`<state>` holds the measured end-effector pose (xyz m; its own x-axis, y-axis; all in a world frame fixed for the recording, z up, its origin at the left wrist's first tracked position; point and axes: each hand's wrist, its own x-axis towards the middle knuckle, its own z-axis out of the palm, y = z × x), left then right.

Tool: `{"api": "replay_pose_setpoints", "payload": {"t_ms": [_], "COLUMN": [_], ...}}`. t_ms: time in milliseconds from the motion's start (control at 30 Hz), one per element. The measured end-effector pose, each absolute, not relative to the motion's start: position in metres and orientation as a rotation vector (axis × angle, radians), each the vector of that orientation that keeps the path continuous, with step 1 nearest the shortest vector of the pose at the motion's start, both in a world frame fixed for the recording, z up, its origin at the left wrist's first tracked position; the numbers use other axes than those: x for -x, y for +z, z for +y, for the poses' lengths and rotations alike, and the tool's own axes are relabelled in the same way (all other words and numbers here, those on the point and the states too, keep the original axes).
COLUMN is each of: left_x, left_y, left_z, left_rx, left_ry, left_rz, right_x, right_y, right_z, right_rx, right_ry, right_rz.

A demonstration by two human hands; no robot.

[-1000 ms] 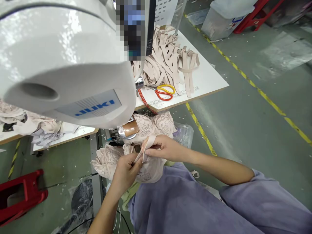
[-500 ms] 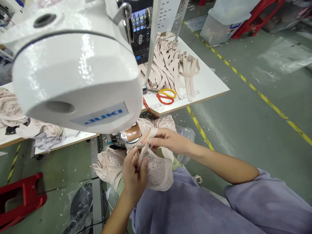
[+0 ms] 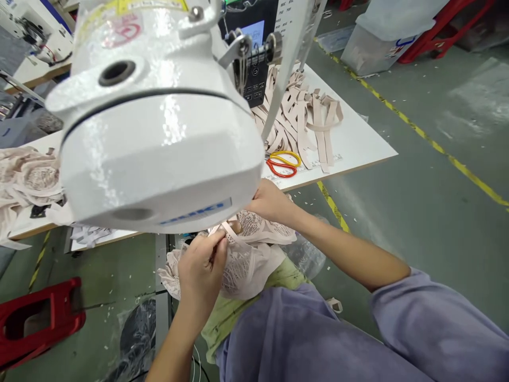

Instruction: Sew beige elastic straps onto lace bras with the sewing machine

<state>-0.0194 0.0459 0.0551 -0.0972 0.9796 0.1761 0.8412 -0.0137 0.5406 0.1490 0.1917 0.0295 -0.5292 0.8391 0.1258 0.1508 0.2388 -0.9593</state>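
Observation:
A beige lace bra hangs below the sewing machine's head, over my lap. My left hand is closed, thumb and fingers pinching a narrow band at the bra's upper edge. My right hand reaches to the right underside of the white sewing machine. Its fingertips are hidden behind the machine head, so what they hold does not show. The needle area is hidden too.
Beige strips and scissors with red and yellow handles lie on the white table. More lace pieces are heaped at left. A red stool stands on the floor, lower left.
My hands have moved apart: the right went up beside the machine head, the left slightly left and down. The bra has spread out below the machine. The view has shifted.

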Motion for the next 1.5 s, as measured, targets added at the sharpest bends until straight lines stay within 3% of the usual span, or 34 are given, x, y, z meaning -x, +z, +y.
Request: {"api": "replay_pose_setpoints", "payload": {"t_ms": [100, 200, 1500], "left_x": [0.018, 0.017, 0.011], "left_y": [0.059, 0.062, 0.062], "left_z": [0.048, 0.050, 0.071], "left_rx": [-1.898, -1.891, -1.922], "left_ry": [0.789, 0.798, 0.672], "left_rz": [1.981, 1.937, 2.067], "right_x": [-0.139, -0.134, -0.138], "right_y": [0.032, 0.035, 0.053], "right_z": [0.196, 0.198, 0.204], "right_rx": [0.900, 0.848, 0.887], "right_ry": [1.056, 1.001, 1.175], "right_rz": [-1.914, -1.975, -1.985]}}
